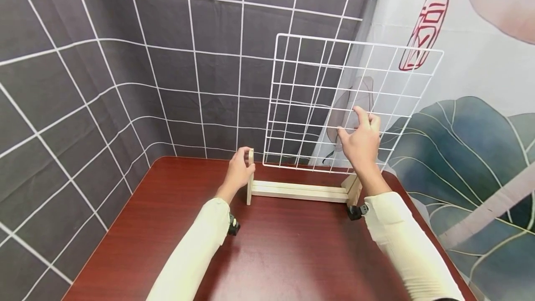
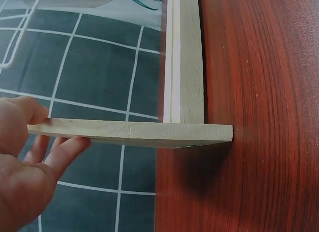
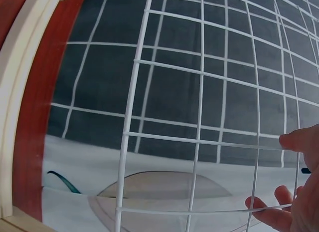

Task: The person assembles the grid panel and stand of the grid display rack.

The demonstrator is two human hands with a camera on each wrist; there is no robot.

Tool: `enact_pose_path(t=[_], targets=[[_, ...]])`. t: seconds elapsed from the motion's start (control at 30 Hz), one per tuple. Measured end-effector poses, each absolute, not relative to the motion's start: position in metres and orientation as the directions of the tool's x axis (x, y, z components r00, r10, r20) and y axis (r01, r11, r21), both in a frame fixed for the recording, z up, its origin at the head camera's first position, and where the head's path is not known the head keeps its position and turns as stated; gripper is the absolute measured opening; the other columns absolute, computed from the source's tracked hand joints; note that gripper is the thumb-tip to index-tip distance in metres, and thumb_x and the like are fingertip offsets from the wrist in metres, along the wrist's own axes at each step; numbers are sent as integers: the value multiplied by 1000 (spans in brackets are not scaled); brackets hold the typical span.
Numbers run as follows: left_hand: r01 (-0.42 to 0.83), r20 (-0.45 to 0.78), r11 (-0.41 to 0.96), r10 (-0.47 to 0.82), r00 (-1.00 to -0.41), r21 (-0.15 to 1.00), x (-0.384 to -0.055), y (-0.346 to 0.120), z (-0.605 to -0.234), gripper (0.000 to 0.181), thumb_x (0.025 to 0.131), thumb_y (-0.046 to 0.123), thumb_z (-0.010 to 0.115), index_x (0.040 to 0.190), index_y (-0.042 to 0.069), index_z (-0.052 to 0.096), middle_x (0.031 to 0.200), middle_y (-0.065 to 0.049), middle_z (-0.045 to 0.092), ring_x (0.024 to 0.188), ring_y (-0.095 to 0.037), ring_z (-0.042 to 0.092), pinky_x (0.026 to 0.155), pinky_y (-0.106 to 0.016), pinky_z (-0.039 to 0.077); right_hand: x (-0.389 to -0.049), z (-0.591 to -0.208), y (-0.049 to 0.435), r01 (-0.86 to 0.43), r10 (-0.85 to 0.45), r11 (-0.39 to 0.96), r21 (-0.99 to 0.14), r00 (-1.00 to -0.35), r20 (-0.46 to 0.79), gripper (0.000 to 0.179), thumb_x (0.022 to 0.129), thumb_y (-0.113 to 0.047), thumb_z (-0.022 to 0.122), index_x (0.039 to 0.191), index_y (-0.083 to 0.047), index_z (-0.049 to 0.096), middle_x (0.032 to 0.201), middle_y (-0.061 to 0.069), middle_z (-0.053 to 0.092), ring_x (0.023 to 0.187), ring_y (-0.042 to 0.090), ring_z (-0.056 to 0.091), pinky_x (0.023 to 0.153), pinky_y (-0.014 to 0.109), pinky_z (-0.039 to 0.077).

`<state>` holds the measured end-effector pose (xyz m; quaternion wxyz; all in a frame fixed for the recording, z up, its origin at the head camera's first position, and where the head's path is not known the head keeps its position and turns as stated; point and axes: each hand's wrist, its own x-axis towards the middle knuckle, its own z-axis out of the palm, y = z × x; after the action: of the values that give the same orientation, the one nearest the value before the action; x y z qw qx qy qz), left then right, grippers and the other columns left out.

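A pale wooden stand has a long crossbar (image 1: 298, 190) between a left end board (image 1: 249, 190) and a right end board (image 1: 355, 190). My left hand (image 1: 237, 172) pinches the left board near its top, thumb on one face and fingers on the other, as the left wrist view shows. With my right hand (image 1: 362, 144) I hold a white wire grid panel (image 1: 359, 42) near its right side, fingers around its wires. The panel is raised and tilted, its lower edge just above and behind the crossbar. In the right wrist view a gap separates the panel from the crossbar (image 3: 20, 87).
The stand is on a reddish-brown table (image 1: 284, 250), close to its back edge. Behind the table hangs a dark grey cloth (image 1: 217, 75) with white grid lines. A white printed cloth (image 1: 388, 27) with leaf patterns hangs at the right. Each wrist wears a small black camera.
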<state>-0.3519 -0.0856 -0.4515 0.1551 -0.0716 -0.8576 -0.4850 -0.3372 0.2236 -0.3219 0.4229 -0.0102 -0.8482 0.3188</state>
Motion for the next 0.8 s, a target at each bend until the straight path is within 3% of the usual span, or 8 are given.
enact_pose_path(t=[0.5, 0.8], targets=[[273, 332, 538, -14, -943, 797, -352, -85, -452, 54, 86, 1, 67, 137, 2, 51, 120, -21, 64, 108, -34, 67, 97, -47, 55, -344, -307, 210, -256, 310, 788, -560, -620, 721, 61, 79, -16, 82, 135, -18, 58, 130, 24, 49, 97, 38, 66, 80, 60, 51], [273, 336, 556, -13, -942, 785, -352, -86, -452, 53, 86, 1, 66, 137, 3, 51, 120, -20, 64, 109, -33, 66, 98, -46, 54, -346, -300, 202, -303, 314, 779, -549, -570, 760, 59, 78, -16, 81, 133, -18, 60, 126, 26, 50, 94, 39, 64, 83, 60, 50]])
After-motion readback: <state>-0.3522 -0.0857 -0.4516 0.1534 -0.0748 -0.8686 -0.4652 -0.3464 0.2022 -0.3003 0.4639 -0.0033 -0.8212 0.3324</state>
